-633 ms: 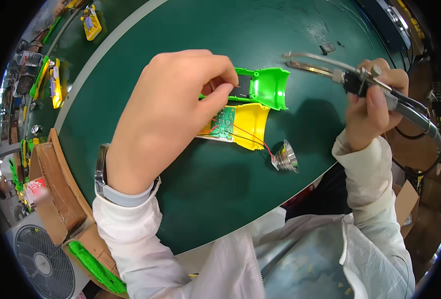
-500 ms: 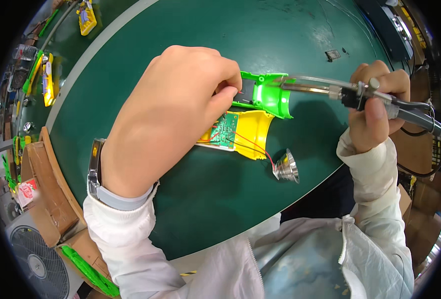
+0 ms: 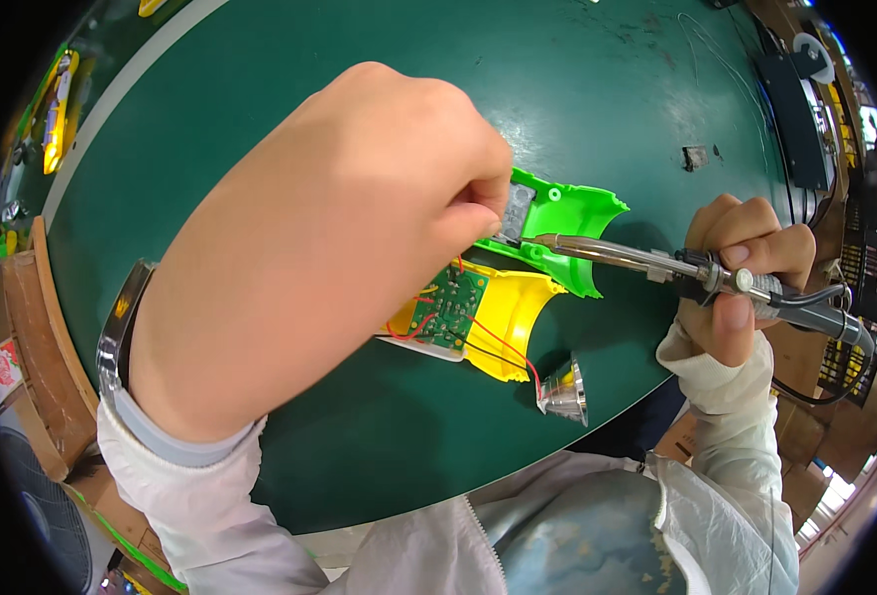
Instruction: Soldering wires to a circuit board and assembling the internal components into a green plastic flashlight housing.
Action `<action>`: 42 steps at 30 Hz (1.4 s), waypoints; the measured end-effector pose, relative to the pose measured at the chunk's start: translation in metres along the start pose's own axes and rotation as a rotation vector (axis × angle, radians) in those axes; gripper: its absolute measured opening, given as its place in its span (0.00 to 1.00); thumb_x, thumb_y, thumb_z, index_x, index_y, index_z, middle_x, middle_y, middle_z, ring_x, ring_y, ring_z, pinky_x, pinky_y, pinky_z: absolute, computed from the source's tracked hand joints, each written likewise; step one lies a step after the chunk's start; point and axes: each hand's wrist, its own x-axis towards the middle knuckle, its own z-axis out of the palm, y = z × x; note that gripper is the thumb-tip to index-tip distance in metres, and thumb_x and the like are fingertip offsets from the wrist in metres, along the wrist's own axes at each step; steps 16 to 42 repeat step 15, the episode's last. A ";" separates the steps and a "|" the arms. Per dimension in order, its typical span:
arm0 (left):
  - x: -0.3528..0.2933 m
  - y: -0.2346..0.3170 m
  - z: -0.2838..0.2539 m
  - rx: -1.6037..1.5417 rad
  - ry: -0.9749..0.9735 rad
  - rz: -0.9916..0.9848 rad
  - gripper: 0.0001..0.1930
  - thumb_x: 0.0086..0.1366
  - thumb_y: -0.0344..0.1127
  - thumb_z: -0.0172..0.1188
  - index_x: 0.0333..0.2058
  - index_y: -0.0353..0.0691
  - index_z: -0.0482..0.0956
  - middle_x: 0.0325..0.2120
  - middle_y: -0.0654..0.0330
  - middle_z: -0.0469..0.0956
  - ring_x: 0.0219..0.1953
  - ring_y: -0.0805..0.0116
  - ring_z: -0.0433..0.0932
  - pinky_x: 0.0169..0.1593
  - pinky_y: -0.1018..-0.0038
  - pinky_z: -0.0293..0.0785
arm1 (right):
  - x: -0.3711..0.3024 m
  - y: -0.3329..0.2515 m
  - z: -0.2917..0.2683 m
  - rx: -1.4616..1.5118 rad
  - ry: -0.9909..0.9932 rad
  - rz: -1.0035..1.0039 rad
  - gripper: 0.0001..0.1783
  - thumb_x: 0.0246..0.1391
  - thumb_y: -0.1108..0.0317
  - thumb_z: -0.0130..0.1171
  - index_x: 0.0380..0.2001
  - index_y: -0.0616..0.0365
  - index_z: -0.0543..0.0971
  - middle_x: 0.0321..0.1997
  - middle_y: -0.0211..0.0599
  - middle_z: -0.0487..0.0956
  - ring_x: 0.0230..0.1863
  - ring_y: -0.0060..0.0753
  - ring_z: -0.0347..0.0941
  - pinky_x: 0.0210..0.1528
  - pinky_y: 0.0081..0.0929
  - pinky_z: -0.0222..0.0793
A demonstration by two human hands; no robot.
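My right hand (image 3: pixel 751 273) is wrapped round a soldering iron (image 3: pixel 617 255) with a thin metal feed tube along it. The iron's tip reaches the inner edge of an open green plastic housing half (image 3: pixel 577 220), beside a grey block (image 3: pixel 519 206) seated in it. At that same spot my left hand (image 3: pixel 399 159) pinches a thin wire, mostly hidden by the fingers. Nearer me lies a yellow housing half (image 3: pixel 513 322) bearing a green circuit board (image 3: pixel 455 309). Red and black wires run from the board to a silver cone-shaped reflector (image 3: pixel 565 393) on the table.
The green tabletop (image 3: pixel 359 466) has a curved pale edge. A small dark scrap (image 3: pixel 694 158) and a dark device (image 3: pixel 795 119) are at the far right. A black cable trails from the iron. Cardboard (image 3: pixel 47 347) stands at the left, near yellow parts (image 3: pixel 58 114).
The iron's tip has come down and left onto the green half's edge, meeting my left fingers. In the picture, the housing halves sit lower than before.
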 end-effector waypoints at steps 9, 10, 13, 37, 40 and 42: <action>0.005 0.026 0.010 0.102 0.029 -0.113 0.03 0.51 0.23 0.61 0.25 0.30 0.78 0.18 0.57 0.71 0.20 0.70 0.68 0.25 0.75 0.63 | 0.008 0.009 -0.003 -0.008 -0.073 -0.028 0.21 0.49 0.64 0.68 0.37 0.57 0.66 0.28 0.37 0.70 0.21 0.27 0.62 0.26 0.26 0.61; 0.004 0.024 0.012 0.104 0.034 -0.108 0.03 0.51 0.23 0.61 0.25 0.30 0.77 0.18 0.57 0.71 0.20 0.70 0.68 0.25 0.75 0.63 | 0.007 0.010 -0.003 0.007 -0.074 -0.035 0.21 0.49 0.64 0.68 0.37 0.57 0.66 0.28 0.38 0.70 0.21 0.27 0.62 0.26 0.26 0.61; 0.001 0.018 0.014 0.121 0.038 -0.093 0.03 0.50 0.23 0.61 0.24 0.30 0.77 0.18 0.57 0.71 0.20 0.70 0.67 0.25 0.75 0.63 | 0.005 0.013 0.001 0.001 -0.076 -0.042 0.22 0.49 0.64 0.69 0.38 0.57 0.66 0.28 0.38 0.70 0.21 0.27 0.62 0.25 0.27 0.62; 0.000 0.015 0.016 0.121 0.039 -0.090 0.03 0.50 0.23 0.61 0.24 0.30 0.77 0.18 0.57 0.71 0.20 0.70 0.67 0.25 0.75 0.63 | 0.003 0.015 0.002 0.001 -0.085 -0.046 0.22 0.49 0.64 0.68 0.38 0.56 0.66 0.28 0.38 0.70 0.21 0.27 0.62 0.26 0.27 0.62; 0.000 0.015 0.016 0.121 0.039 -0.090 0.03 0.50 0.23 0.61 0.24 0.30 0.77 0.18 0.57 0.71 0.20 0.70 0.67 0.25 0.75 0.63 | 0.003 0.015 0.002 0.001 -0.085 -0.046 0.22 0.49 0.64 0.68 0.38 0.56 0.66 0.28 0.38 0.70 0.21 0.27 0.62 0.26 0.27 0.62; 0.000 0.015 0.016 0.121 0.039 -0.090 0.03 0.50 0.23 0.61 0.24 0.30 0.77 0.18 0.57 0.71 0.20 0.70 0.67 0.25 0.75 0.63 | 0.003 0.015 0.002 0.001 -0.085 -0.046 0.22 0.49 0.64 0.68 0.38 0.56 0.66 0.28 0.38 0.70 0.21 0.27 0.62 0.26 0.27 0.62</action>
